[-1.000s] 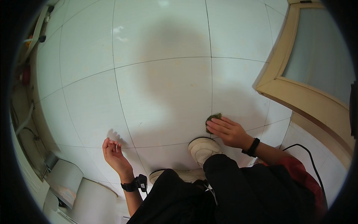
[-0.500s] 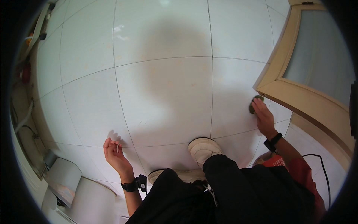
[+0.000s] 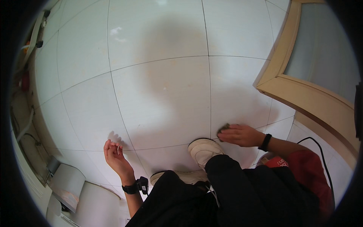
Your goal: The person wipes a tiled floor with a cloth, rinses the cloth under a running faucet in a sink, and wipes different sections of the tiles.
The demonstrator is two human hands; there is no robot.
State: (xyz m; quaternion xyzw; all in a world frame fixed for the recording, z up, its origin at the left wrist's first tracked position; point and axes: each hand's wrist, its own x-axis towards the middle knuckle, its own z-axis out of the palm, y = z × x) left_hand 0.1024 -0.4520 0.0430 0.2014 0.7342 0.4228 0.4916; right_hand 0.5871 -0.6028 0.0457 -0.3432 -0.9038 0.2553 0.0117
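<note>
My right hand [image 3: 242, 135] holds a dark green scouring pad [image 3: 223, 131] against the white tiled floor [image 3: 162, 109], a little beyond the toe of my right shoe [image 3: 204, 149]. The fingers lie together across the pad and cover part of it. To the left, my left hand [image 3: 115, 155] hovers over the tiles with nothing in it. Its fingers are loosely bent and a little apart, and they cast a small shadow.
A cream-framed door with a frosted pane [image 3: 321, 49] stands to the right. A black cable [image 3: 321, 151] and a red item [image 3: 278, 162] lie beside my right arm. A pale grey object with a curved edge [image 3: 94, 202] stands at the lower left; pipes [image 3: 28, 123] run along the left.
My right hand has drawn the scouring pad from beside the door corner toward my feet and to the left. My left hand has hardly moved.
</note>
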